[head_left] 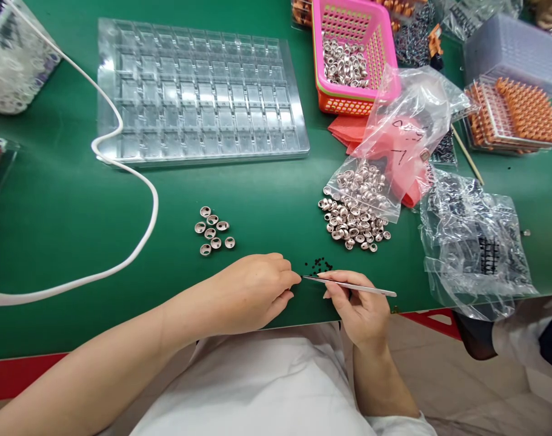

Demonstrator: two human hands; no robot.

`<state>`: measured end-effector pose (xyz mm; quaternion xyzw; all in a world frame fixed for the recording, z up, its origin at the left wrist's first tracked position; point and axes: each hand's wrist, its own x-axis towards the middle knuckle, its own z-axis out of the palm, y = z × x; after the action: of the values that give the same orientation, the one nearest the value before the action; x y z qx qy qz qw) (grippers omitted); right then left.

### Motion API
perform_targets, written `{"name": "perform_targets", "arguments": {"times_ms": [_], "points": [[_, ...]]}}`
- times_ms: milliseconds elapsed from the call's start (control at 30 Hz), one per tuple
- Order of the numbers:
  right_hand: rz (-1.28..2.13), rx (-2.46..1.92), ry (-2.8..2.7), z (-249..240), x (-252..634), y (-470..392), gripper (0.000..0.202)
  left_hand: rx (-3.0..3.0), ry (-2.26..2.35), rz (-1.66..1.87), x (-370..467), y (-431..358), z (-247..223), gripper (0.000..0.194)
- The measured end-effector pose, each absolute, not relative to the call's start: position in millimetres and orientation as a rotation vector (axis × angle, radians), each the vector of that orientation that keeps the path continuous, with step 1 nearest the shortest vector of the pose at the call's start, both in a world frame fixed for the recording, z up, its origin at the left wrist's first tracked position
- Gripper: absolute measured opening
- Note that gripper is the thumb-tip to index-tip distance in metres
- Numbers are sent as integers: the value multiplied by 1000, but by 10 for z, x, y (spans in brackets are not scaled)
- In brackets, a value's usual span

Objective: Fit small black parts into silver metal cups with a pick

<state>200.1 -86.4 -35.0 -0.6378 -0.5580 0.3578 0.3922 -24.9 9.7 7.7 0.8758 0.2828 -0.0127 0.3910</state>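
The tweezers [362,287] are slim and silvery, lying nearly level at the near edge of the green table [262,194], right of the middle. Their tip points left, just beside the fingertips of the left hand [257,293]. The right hand [366,309] has its thumb and fingers clamped on the tweezers. The left hand's fingers are curled inward; whether they grip anything, I cannot tell, as the back of the hand hides it.

There is one pair of tweezers and a group of eight metal cups [209,232], round, hollow and pale silver, left of the hands. One larger pile [352,227] of similar cups lies to the right, too crowded to count. Black bits [320,264], tiny and also too many to count surely, are scattered just beyond the tweezers.

One clear bag [400,130] with dark writing lies partly over the pile and over red cloth [348,128], covering some cups. Farther off stands a pink basket [320,66] holding more cups. A clear tray [203,97] with many compartments lies far left, a white cord [154,206] crossing its left end. At the right, a crumpled bag [480,254] holds dark pieces, with a thin stick [467,154] beyond it.
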Motion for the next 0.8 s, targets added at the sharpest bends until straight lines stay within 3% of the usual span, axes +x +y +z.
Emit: {"name": "perform_targets", "arguments": {"times_ms": [433,800], "points": [[840,-1515,-1485,-364,1982,-876,17,2189,745,2,-323,147,101,22],[702,-1319,-1660,-374,1994,-857,36,2111,835,9,-305,163,110,21]]}}
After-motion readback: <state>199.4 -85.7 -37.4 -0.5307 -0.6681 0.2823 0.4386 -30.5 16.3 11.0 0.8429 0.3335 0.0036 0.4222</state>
